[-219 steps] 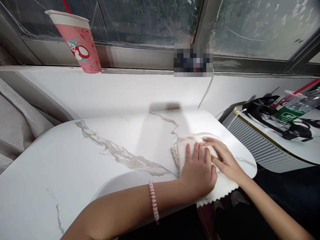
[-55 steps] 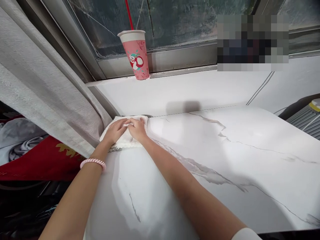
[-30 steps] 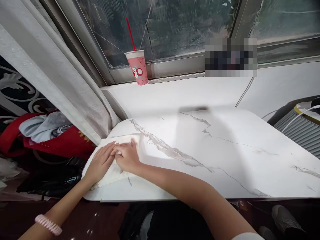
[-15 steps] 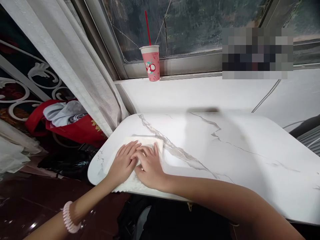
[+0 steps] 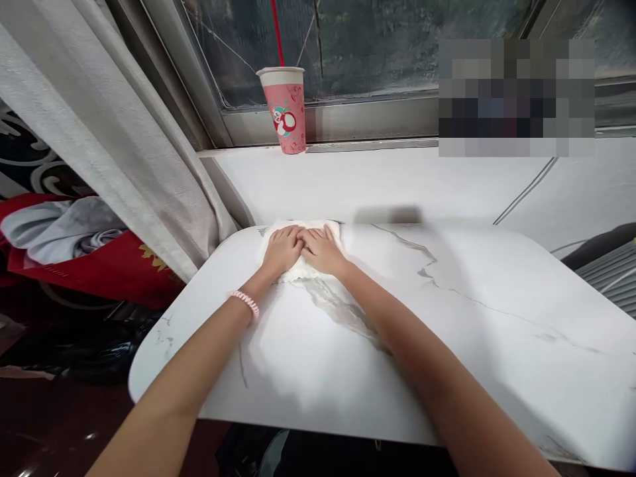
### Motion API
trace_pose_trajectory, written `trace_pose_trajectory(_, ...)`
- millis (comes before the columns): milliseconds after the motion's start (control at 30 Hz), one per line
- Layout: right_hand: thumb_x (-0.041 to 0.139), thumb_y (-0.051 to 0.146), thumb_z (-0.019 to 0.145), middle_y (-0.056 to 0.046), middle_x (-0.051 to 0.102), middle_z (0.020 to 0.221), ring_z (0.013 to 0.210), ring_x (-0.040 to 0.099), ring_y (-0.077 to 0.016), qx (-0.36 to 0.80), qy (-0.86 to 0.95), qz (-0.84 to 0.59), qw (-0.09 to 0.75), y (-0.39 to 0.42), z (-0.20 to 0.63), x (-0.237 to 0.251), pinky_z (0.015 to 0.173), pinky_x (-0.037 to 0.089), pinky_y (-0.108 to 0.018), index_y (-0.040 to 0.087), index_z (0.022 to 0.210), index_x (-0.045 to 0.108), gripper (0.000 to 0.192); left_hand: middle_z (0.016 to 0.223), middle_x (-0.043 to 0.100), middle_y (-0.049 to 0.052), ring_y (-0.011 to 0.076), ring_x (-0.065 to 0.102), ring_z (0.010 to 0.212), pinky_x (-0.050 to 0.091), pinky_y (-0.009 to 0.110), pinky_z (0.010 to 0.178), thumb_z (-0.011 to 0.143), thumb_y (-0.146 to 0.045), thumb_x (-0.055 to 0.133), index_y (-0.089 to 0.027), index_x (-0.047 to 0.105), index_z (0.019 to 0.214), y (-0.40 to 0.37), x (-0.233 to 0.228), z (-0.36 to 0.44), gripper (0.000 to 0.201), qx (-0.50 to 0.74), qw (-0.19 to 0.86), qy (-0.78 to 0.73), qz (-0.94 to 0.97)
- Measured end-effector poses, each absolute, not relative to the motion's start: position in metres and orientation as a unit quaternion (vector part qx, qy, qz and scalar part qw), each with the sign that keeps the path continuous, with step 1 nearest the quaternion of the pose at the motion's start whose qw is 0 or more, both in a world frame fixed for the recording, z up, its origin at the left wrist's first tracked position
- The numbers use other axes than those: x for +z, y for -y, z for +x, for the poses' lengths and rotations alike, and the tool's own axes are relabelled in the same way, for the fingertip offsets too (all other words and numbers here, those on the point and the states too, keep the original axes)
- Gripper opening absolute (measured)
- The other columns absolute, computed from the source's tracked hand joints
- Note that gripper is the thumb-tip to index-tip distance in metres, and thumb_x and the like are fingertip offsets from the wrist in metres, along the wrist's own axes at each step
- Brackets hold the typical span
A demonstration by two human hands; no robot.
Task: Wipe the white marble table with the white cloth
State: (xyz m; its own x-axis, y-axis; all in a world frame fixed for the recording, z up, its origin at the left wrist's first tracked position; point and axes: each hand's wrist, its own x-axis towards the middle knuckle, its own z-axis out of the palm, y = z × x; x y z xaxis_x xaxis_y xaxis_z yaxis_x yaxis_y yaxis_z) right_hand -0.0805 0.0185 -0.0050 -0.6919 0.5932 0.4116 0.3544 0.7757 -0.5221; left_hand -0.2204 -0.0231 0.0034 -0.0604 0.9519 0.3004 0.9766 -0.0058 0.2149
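Note:
A white cloth (image 5: 301, 270) lies flat at the far edge of the marble-patterned table (image 5: 318, 371). My left hand (image 5: 284, 252) rests on its left part, palm down, with the fingers stretched out. Beside it my right hand (image 5: 322, 252) presses flat on the right part of the cloth, fingers extended. The fingertips of both hands meet or nearly meet in the middle. A pink coiled band (image 5: 244, 303) sits round my left wrist.
A pink paper cup (image 5: 287, 119) with a red straw stands on the window ledge (image 5: 368, 147) behind the table. To the left hang a pale curtain (image 5: 144, 152) and, lower down, a red bag (image 5: 114, 275) with grey cloth in it. Ribbed grey material (image 5: 613, 275) shows at far right.
Both hands have pushed the cloth away from the near edge to the far edge of the table, by the wall. The view has shifted slightly.

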Motion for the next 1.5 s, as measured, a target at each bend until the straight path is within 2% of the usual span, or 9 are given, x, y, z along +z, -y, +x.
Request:
trace_pose_trajectory(133, 0.042, 0.016, 0.088, -0.007, 0.063, 0.126, 0.127, 0.048, -0.0222, 0.2, 0.885, -0.287, 0.307, -0.05, -0.079, -0.007, 0.12, 0.009, -0.054, 0.021, 0.111, 0.06, 0.029, 0.136, 0.058, 0.01, 0.0265, 0.049, 0.127, 0.031, 0.044, 0.112, 0.095, -0.025, 0.032, -0.019, 0.056, 0.127, -0.01, 0.004, -0.215, 0.041, -0.204, 0.033, 0.703, -0.68)
trace_pose_trajectory(267, 0.047, 0.016, 0.085, -0.005, 0.066, 0.123, 0.123, 0.053, -0.0199, 0.234, 0.85, -0.321, 0.347, -0.071, -0.076, -0.009, 0.119, 0.017, -0.046, 0.02, 0.113, 0.062, 0.032, 0.136, 0.058, 0.01, 0.0277, 0.05, 0.126, 0.032, 0.044, 0.11, 0.092, -0.024, 0.036, -0.019, 0.057, 0.127, -0.026, 0.002, -0.214, 0.041, -0.205, 0.035, 0.7, -0.683)
trace_pose_trajectory(400, 0.046, 0.011, 0.084, -0.01, 0.064, 0.128, 0.128, 0.05, -0.0206, 0.216, 0.825, -0.367, 0.373, -0.077, -0.077, -0.011, 0.117, 0.025, -0.039, 0.015, 0.114, 0.065, 0.036, 0.137, 0.058, 0.009, 0.0269, 0.049, 0.127, 0.03, 0.044, 0.112, 0.091, -0.023, 0.037, -0.019, 0.057, 0.129, -0.03, 0.0, -0.214, 0.043, -0.212, 0.037, 0.696, -0.685)
trace_pose_trajectory(500, 0.047, 0.01, 0.082, -0.012, 0.061, 0.133, 0.133, 0.046, -0.0231, 0.198, 0.829, -0.378, 0.362, -0.075, -0.075, -0.012, 0.117, 0.024, -0.04, 0.012, 0.117, 0.066, 0.039, 0.139, 0.056, 0.01, 0.026, 0.048, 0.129, 0.029, 0.044, 0.113, 0.092, -0.023, 0.035, -0.017, 0.056, 0.13, -0.027, 0.0, -0.211, 0.044, -0.214, 0.033, 0.695, -0.686)
trace_pose_trajectory(700, 0.049, 0.011, 0.08, -0.009, 0.065, 0.128, 0.132, 0.048, -0.0241, 0.225, 0.831, -0.351, 0.369, -0.066, -0.054, -0.017, 0.116, 0.029, -0.043, 0.017, 0.114, 0.068, 0.038, 0.141, 0.055, 0.01, 0.025, 0.046, 0.132, 0.028, 0.044, 0.114, 0.093, -0.023, 0.034, -0.017, 0.055, 0.131, -0.012, 0.001, -0.189, 0.044, -0.211, 0.036, 0.7, -0.681)
trace_pose_trajectory(867, 0.052, 0.015, 0.079, -0.01, 0.059, 0.136, 0.134, 0.046, -0.0256, 0.211, 0.841, -0.345, 0.361, -0.048, -0.03, -0.023, 0.117, 0.028, -0.046, 0.017, 0.117, 0.067, 0.041, 0.141, 0.055, 0.01, 0.0235, 0.046, 0.133, 0.026, 0.043, 0.116, 0.094, -0.023, 0.034, -0.017, 0.055, 0.132, 0.01, 0.003, -0.165, 0.044, -0.206, 0.036, 0.702, -0.681)
trace_pose_trajectory(1067, 0.051, 0.015, 0.081, -0.01, 0.062, 0.132, 0.132, 0.047, -0.0228, 0.175, 0.869, -0.31, 0.345, -0.013, -0.008, -0.022, 0.117, 0.028, -0.045, 0.019, 0.117, 0.065, 0.039, 0.143, 0.053, 0.012, 0.0258, 0.044, 0.135, 0.026, 0.047, 0.116, 0.096, -0.024, 0.031, -0.016, 0.053, 0.134, 0.051, -0.001, -0.142, 0.045, -0.192, 0.069, 0.709, -0.675)
trace_pose_trajectory(1300, 0.054, 0.016, 0.082, -0.011, 0.061, 0.132, 0.13, 0.048, -0.0223, 0.168, 0.892, -0.278, 0.313, 0.036, 0.018, -0.013, 0.116, 0.028, -0.044, 0.018, 0.117, 0.064, 0.037, 0.138, 0.056, 0.02, 0.0333, 0.051, 0.126, 0.04, 0.052, 0.103, 0.094, -0.029, 0.033, -0.008, 0.053, 0.135, 0.102, -0.005, -0.125, 0.049, -0.144, 0.124, 0.688, -0.701)
trace_pose_trajectory(1500, 0.053, 0.019, 0.084, -0.012, 0.043, 0.151, 0.145, 0.03, -0.0288, 0.185, 0.901, -0.298, 0.254, 0.093, 0.047, -0.003, 0.12, 0.017, -0.053, 0.017, 0.123, 0.062, 0.04, 0.126, 0.062, 0.027, 0.0383, 0.059, 0.112, 0.047, 0.054, 0.089, 0.097, -0.029, 0.027, 0.002, 0.052, 0.133, 0.153, -0.009, -0.103, 0.054, -0.11, 0.206, 0.655, -0.719)
